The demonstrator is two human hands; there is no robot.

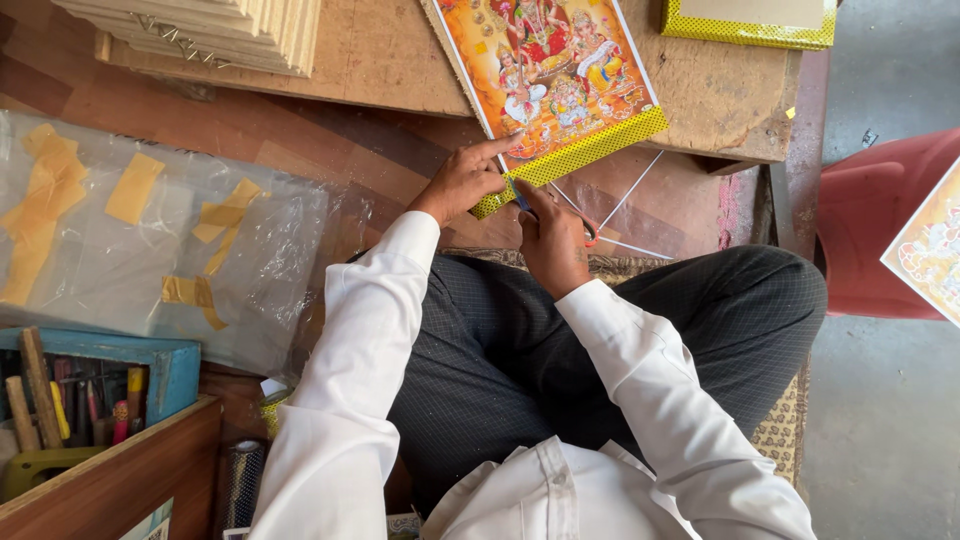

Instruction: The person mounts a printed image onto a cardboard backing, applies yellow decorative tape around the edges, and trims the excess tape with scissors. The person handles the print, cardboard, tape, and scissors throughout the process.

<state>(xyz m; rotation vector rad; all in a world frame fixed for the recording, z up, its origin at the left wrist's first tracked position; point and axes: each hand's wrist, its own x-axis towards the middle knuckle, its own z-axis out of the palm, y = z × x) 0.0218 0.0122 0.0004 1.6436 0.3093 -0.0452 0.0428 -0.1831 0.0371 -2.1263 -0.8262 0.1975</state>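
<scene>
A colourful picture print with a yellow dotted border [560, 75] lies on a worn wooden board [390, 55], its near edge hanging over the board. My left hand [462, 182] presses down on the print's near left corner, forefinger stretched along the border. My right hand [550, 240] is closed around a small tool with a blue and red handle [520, 198], its tip at the yellow border. Thin white strips or cords [625, 200] run out from under the print by my right hand.
A clear plastic sheet with yellow tape pieces [150, 240] lies at left. A blue tool box [100, 385] with several hand tools sits lower left. Stacked boards [220, 30] lie top left, a yellow-edged frame [750, 25] top right, a red plastic chair [880, 230] at right.
</scene>
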